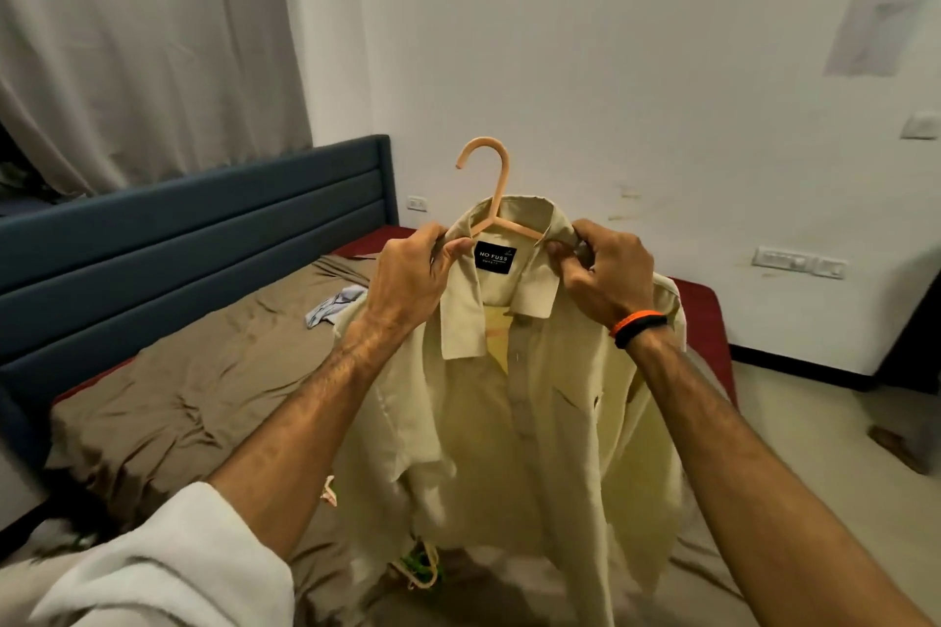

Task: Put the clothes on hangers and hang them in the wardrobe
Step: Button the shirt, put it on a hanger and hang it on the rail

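The bed (193, 397) fills the left and lower part of my view, its brown sheet rumpled, with a dark blue padded headboard (203, 239) along its left edge and a red mattress edge showing at the far end. Grey curtains (142, 41) hang behind the headboard, and a white wall (611, 66) with switch plates runs across the back.

In front of me, held up over the bed's near right part, is the pale yellow-green shirt (534, 423). It hangs on a peach plastic hanger (491, 178), whose hook stands upright above the collar with its opening to the left. The hanger's arms run down inside the collar, and a black label reading NO FUSS sits below the neck. The front is open at the top, and the lower hem drapes just above the sheet.

My left hand (412, 275) pinches the left side of the collar, thumb and fingers clamped on the fabric. My right hand (606, 270) grips the right side of the collar the same way, fingers curled round the cloth; an orange and black band (639, 325) sits on that wrist.

A small light blue garment (331, 306) lies crumpled on the sheet near the far edge, just left of the shirt. Something green and cream (420, 568) pokes out beneath the shirt's hem near the bed's front edge; I cannot tell what it is.
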